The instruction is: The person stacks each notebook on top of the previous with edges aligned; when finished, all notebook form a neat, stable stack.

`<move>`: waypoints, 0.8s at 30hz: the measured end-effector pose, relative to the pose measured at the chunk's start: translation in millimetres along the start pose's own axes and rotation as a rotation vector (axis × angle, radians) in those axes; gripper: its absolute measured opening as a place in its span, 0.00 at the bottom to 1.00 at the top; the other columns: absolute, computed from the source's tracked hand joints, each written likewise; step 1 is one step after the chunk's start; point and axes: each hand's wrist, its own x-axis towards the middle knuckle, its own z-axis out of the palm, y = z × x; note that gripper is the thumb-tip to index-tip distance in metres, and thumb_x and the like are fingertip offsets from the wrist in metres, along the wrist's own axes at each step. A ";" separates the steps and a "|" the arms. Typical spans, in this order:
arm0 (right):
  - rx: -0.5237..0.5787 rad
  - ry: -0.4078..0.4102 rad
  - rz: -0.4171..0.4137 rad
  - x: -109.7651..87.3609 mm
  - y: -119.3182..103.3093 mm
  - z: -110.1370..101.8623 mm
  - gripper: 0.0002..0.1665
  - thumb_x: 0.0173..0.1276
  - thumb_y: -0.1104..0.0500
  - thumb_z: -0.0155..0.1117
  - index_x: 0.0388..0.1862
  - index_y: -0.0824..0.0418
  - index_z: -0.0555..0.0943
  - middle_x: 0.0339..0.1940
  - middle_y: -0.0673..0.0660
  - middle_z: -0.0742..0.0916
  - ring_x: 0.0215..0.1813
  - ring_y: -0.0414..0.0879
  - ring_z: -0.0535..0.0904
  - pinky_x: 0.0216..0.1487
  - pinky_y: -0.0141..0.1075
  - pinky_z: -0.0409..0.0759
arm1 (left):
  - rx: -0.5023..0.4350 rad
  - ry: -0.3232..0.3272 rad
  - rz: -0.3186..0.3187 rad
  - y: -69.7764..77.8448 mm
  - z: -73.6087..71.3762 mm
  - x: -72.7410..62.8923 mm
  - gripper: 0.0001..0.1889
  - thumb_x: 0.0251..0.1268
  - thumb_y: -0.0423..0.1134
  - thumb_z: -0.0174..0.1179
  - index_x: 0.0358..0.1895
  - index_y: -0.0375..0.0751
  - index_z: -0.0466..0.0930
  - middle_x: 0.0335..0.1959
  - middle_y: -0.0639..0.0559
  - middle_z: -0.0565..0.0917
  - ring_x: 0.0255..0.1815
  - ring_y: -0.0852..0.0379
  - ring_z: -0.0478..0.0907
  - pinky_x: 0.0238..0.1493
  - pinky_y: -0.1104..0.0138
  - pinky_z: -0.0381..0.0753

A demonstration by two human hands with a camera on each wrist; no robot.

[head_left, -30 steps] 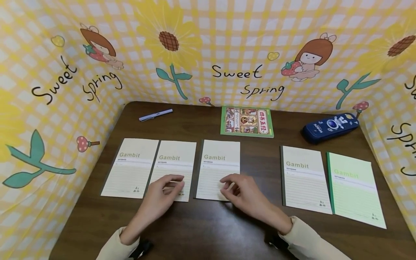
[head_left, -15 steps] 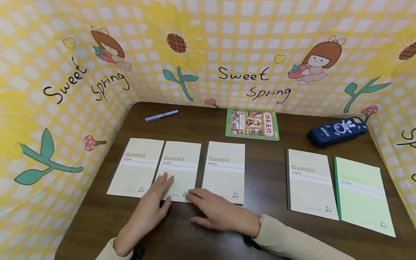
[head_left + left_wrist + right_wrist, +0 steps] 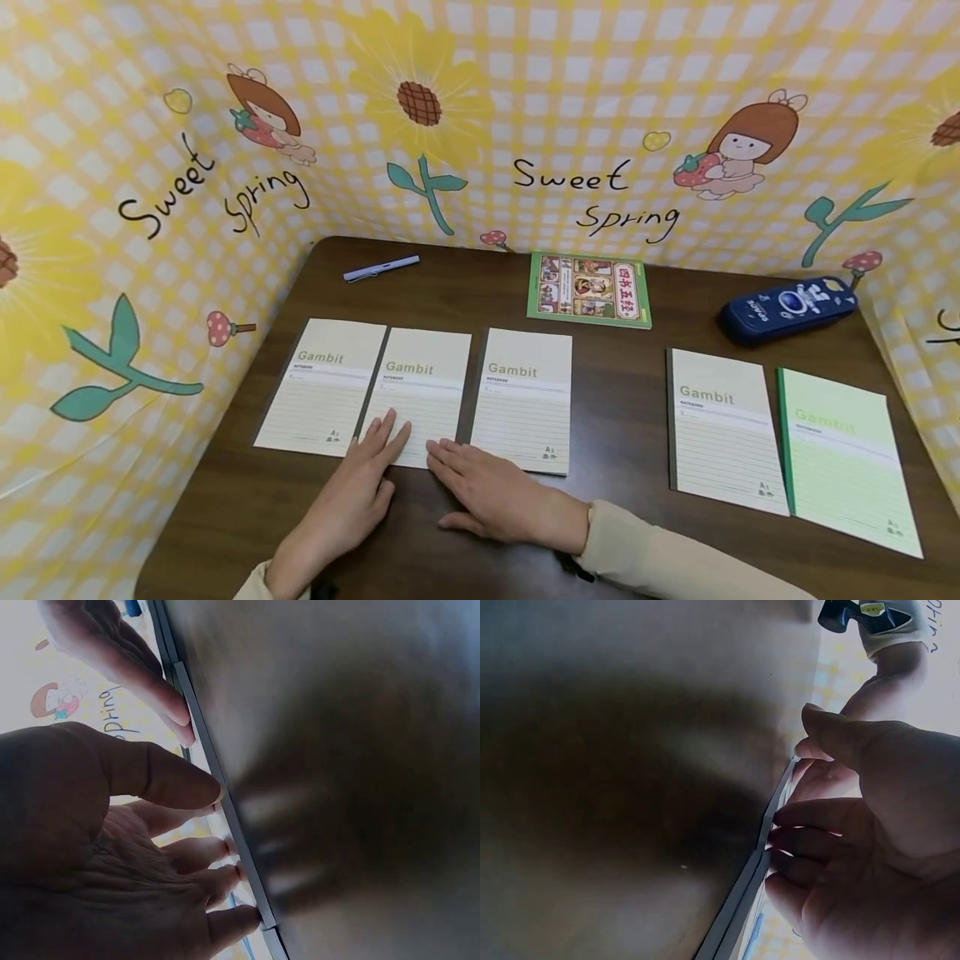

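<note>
On the dark table, three cream Gambit notebooks lie side by side: a left one (image 3: 322, 392), a middle one (image 3: 422, 379) and a right one (image 3: 525, 408). My left hand (image 3: 356, 492) rests its extended fingers on the middle notebook's lower left part. With straight fingers, my right hand (image 3: 498, 496) touches that notebook's lower right corner and lies across the front of the right notebook. From the left wrist, the left hand's fingertips (image 3: 217, 881) meet the notebook edge (image 3: 236, 817). In the right wrist view the right hand (image 3: 855, 855) reaches the same edge, fingers extended.
Farther right lie another cream notebook (image 3: 723, 433) and a green one (image 3: 847, 467). A lilac pen (image 3: 382, 268), a green-bordered picture book (image 3: 590, 289) and a navy pencil case (image 3: 787, 310) lie along the back. A checked yellow cloth (image 3: 487, 108) encloses the table.
My right hand has moved left from the right notebook to the middle one. Both hands' bent fingers have straightened onto the middle notebook. The head view has shifted slightly.
</note>
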 end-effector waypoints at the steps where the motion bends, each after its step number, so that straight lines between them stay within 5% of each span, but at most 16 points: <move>1: 0.002 0.002 -0.002 -0.6 -0.8 0.2 0.45 0.81 0.35 0.52 0.83 0.64 0.62 0.85 0.60 0.65 0.85 0.51 0.62 0.83 0.40 0.64 | 0.005 -0.003 -0.004 0.6 0.5 -1.6 0.37 0.68 0.24 0.58 0.81 0.41 0.62 0.85 0.38 0.55 0.85 0.33 0.53 0.75 0.30 0.60; 11: 0.033 -0.017 -0.049 -14.8 -8.8 -2.4 0.41 0.83 0.37 0.51 0.82 0.62 0.65 0.84 0.59 0.67 0.85 0.49 0.63 0.82 0.38 0.67 | 0.042 -0.053 -0.021 12.3 -2.0 -21.6 0.35 0.71 0.28 0.59 0.81 0.44 0.65 0.84 0.39 0.58 0.83 0.32 0.58 0.72 0.26 0.62; 15: 0.104 0.012 -0.058 -18.2 -9.0 -1.9 0.40 0.83 0.39 0.52 0.81 0.63 0.65 0.84 0.59 0.68 0.84 0.50 0.64 0.81 0.40 0.68 | 0.037 -0.023 -0.024 13.8 -1.7 -24.8 0.34 0.72 0.30 0.61 0.80 0.43 0.66 0.84 0.39 0.61 0.82 0.33 0.61 0.71 0.28 0.64; 19: 0.334 0.093 0.011 -20.1 -7.1 -2.4 0.36 0.82 0.45 0.57 0.79 0.64 0.68 0.81 0.59 0.73 0.81 0.49 0.69 0.78 0.41 0.72 | 0.012 0.099 -0.055 11.0 -2.1 -23.9 0.30 0.72 0.35 0.65 0.76 0.41 0.72 0.78 0.41 0.71 0.77 0.38 0.71 0.71 0.37 0.73; 24: 0.725 0.205 0.201 -28.5 -2.4 -5.7 0.27 0.79 0.53 0.63 0.71 0.65 0.77 0.68 0.59 0.85 0.68 0.49 0.84 0.66 0.38 0.83 | -0.055 0.289 -0.116 4.9 -12.0 -22.4 0.23 0.72 0.38 0.67 0.66 0.36 0.80 0.63 0.39 0.85 0.63 0.37 0.83 0.61 0.41 0.83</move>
